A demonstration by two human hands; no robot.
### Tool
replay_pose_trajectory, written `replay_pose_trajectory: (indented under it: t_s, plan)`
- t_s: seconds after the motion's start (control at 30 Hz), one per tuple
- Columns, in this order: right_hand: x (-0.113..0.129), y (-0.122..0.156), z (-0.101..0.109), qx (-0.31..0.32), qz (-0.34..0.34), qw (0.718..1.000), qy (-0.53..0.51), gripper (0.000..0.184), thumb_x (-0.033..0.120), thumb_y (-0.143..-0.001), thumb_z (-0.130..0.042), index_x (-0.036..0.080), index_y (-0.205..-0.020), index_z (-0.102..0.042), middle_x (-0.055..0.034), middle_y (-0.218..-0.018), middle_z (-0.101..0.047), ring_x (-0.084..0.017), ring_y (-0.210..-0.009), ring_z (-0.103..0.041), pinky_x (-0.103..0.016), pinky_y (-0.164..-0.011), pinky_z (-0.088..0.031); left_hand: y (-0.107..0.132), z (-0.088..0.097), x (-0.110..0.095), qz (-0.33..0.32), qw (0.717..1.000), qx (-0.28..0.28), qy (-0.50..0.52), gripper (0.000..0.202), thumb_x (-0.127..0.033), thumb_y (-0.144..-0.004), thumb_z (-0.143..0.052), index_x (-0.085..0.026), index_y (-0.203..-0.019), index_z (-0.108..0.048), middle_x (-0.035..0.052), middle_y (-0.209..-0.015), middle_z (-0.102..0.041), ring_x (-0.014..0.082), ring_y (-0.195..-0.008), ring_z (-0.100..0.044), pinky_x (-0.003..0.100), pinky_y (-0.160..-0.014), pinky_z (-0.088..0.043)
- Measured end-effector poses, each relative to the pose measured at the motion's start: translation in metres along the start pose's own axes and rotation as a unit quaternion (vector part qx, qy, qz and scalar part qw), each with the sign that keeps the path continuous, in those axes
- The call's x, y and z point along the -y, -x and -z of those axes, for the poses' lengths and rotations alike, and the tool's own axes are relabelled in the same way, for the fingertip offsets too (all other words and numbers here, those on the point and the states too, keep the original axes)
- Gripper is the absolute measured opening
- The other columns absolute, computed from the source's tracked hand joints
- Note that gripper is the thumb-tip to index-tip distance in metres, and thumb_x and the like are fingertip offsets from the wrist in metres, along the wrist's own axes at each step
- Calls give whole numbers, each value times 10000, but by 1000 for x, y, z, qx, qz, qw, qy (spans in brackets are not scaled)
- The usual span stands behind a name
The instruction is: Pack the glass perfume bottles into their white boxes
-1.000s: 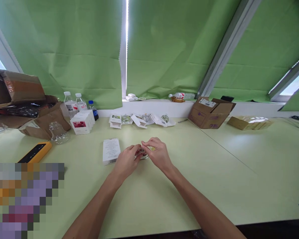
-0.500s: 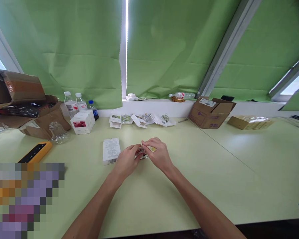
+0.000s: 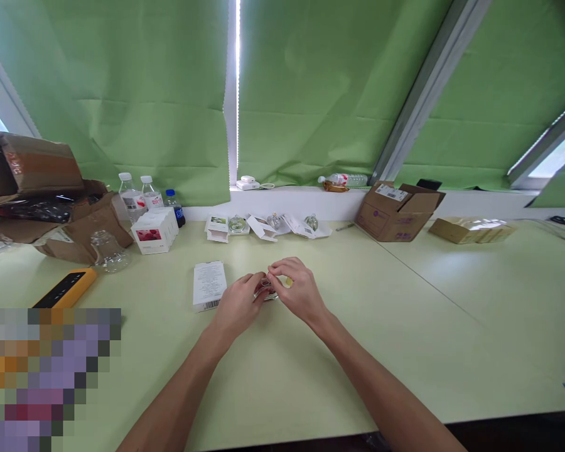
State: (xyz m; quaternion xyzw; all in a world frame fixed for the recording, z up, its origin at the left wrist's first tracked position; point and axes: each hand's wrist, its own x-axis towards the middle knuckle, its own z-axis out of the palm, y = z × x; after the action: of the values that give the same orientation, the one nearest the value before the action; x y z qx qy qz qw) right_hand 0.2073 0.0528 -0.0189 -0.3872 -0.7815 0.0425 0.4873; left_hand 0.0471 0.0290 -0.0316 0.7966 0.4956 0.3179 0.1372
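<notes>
My left hand [image 3: 239,301] and my right hand [image 3: 297,290] meet at the middle of the pale green table [image 3: 405,326]. Both are closed around a small glass bottle [image 3: 265,289] held between the fingertips; most of it is hidden by the fingers. A yellowish bit shows under my right fingers. A white box with a barcode [image 3: 209,285] lies flat just left of my left hand.
Opened white boxes with small glass bottles [image 3: 268,225] line the back edge. Water bottles [image 3: 132,196], a white carton [image 3: 155,231], a clear jar [image 3: 106,250] and torn cardboard [image 3: 37,188] stand at left. A yellow device [image 3: 66,287] lies nearer. Brown boxes [image 3: 395,212] sit at right.
Both hands stay closed on the small bottle with only slight finger shifts. The view has tilted a little.
</notes>
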Motion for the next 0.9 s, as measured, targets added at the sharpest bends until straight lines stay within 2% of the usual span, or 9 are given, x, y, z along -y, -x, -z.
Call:
replay_pose_trajectory:
  t_s: [0.13, 0.5, 0.77, 0.9]
  plan:
    - [0, 0, 2, 17, 11, 1000, -10, 124, 148, -846, -585, 226, -806, -672, -42, -833, -698, -209, -837, -594, -351, -745, -489, 0, 0, 0, 2, 1000, -1, -2, 185, -265, -912, -449, -255, -1069, -547, 21, -978, -647, 179, -848, -611, 258, -663, -432]
    - [-4, -1, 1, 25, -7, 1000, 0, 130, 146, -818, -620, 220, -712, -604, -22, -721, -640, -194, -760, -561, -323, -688, -466, 0, 1, -1, 4, 1000, 5, -2, 193, -291, -920, -433, -266, -1076, -544, 20, -993, -649, 181, -851, -611, 252, -646, -426]
    - [-2, -1, 3, 23, 26, 999, -13, 154, 92, -804, -587, 216, -713, -571, -31, -799, -659, -199, -853, -572, -329, -767, -472, 0, 1, -1, 4, 1000, 2, -4, 173, -270, -906, -449, -268, -1050, -545, 16, -984, -645, 177, -841, -612, 246, -642, -427]
    - [-1, -2, 4, 34, 19, 999, -11, 156, 79, -803, -577, 214, -727, -572, -28, -800, -653, -192, -842, -564, -321, -755, -469, 0, 1, -1, -1, 1000, 2, -6, 171, -270, -904, -457, -265, -1049, -548, 18, -994, -649, 178, -844, -617, 247, -638, -428]
